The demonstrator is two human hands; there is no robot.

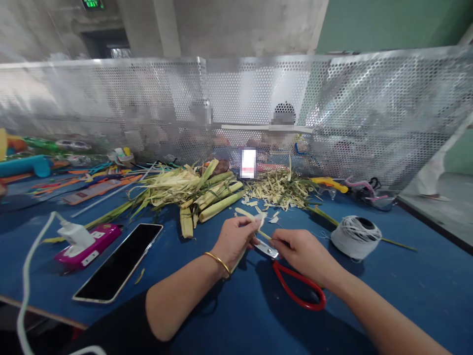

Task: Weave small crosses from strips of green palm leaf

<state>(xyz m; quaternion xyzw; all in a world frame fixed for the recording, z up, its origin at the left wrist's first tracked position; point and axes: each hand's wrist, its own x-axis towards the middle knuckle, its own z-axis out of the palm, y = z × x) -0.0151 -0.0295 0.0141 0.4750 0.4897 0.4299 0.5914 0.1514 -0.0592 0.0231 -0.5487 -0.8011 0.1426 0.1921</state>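
My left hand [236, 236], with a gold bangle at the wrist, pinches a pale plant strip [263, 235] between thumb and fingers. My right hand [297, 249] grips the other end of this strip, its fingers curled closed. Part of the strip is hidden by the fingers. Under the hands lies a pair of scissors [272, 252] with red loop handles; its blades are partly covered by my left hand. Beyond the hands are a heap of pale green stalks and husks [218, 197] and a pile of plant shavings [283, 190].
Right of my hands stands a spool of white string [354, 239]. To the left lie a phone [120, 264] and a magenta power strip [88, 246] with a white plug and cable. A perforated metal screen [166, 98] borders the back of the blue table [229, 315]. A yellow tool [329, 184] lies near it.
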